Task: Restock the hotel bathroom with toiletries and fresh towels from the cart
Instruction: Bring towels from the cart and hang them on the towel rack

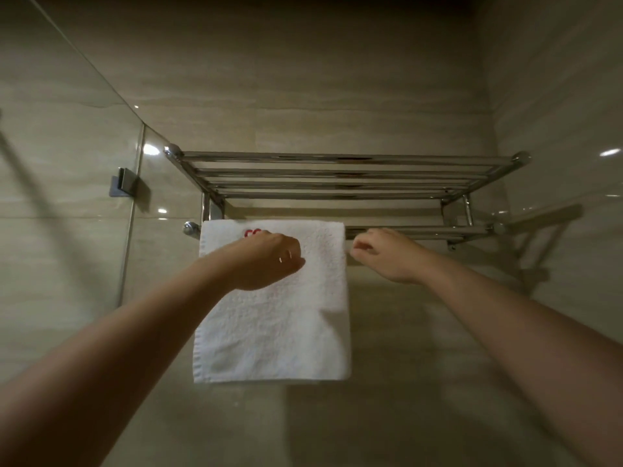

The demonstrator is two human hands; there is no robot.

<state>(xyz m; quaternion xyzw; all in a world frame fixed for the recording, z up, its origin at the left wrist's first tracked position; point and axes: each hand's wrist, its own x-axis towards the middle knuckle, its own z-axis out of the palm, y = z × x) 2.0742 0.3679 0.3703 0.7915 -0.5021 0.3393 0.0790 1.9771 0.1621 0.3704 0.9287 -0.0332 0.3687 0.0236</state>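
A white towel [273, 318] with red lettering near its top hangs folded over the lower bar [414, 230] of a chrome towel rack [344, 173] on the tiled wall. My left hand [266, 261] lies against the towel's upper front, partly covering the red lettering. Its fingers bend away from me and are hidden behind the back of the hand. My right hand [381, 254] hovers just right of the towel's right edge, in front of the bare bar, with its fingers loosely curled and nothing in them.
The rack's upper shelf of several chrome rails holds nothing. A glass shower panel [67, 197] with a metal clamp [123, 187] stands at the left. Beige tiled walls close in behind and on the right.
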